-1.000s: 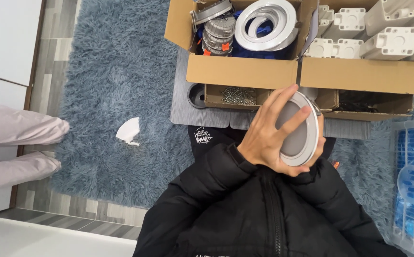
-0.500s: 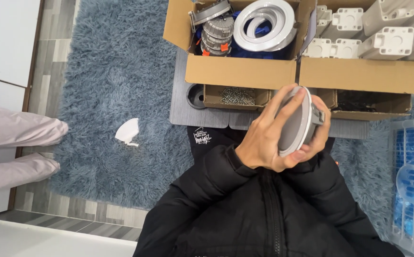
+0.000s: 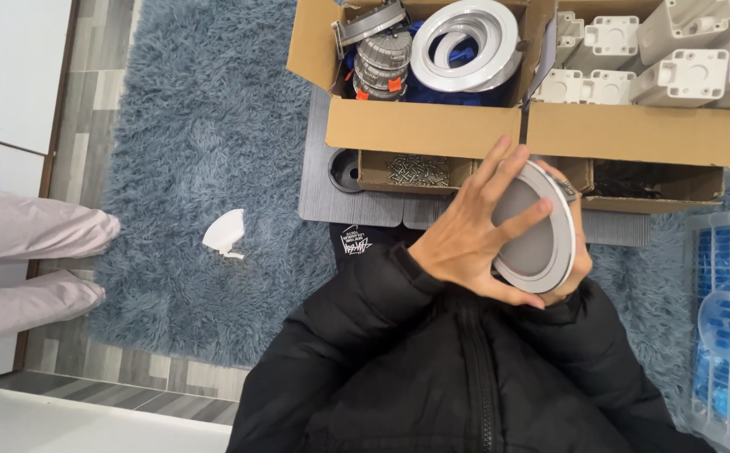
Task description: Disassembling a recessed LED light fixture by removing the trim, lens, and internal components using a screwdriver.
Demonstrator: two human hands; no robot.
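We gripped a round downlight disc (image 3: 537, 231) between left hand (image 3: 466, 239) and right hand (image 3: 570, 268), near the cardboard box (image 3: 424, 126) of white rings (image 3: 466, 46); the shallow tray (image 3: 373, 172) held screws (image 3: 418, 170).

A puffy black zip-front jacket (long sleeves) covers the person.

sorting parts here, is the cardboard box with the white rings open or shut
Open. The cardboard box has its flaps folded outward, and the white rings and ribbed grey parts inside it show from above.
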